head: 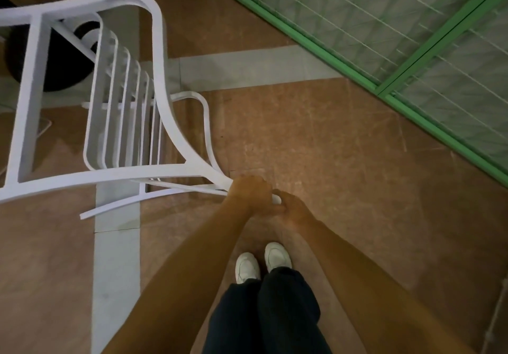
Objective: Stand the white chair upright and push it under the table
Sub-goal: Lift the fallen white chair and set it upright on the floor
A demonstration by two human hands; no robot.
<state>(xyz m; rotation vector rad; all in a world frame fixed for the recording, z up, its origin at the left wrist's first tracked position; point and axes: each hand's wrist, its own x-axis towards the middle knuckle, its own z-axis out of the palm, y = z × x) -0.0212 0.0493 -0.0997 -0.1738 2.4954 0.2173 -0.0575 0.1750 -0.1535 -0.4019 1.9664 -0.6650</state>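
The white chair [162,100] with a slatted seat and curved frame fills the left half of the head view, tipped over at an angle above the floor. Its frame narrows to a corner just in front of me. My left hand [248,192] is closed over that corner from above. My right hand [292,209] grips the same white end right beside it, the two hands touching. The tip of the frame is hidden under my fingers. No table top is clearly visible.
A round black base [52,59] stands on the floor behind the chair at upper left. A green-framed glass partition [384,89] runs diagonally across the upper right. The brown floor has pale grey stripes [115,271]. My feet in white shoes [262,261] stand below the hands.
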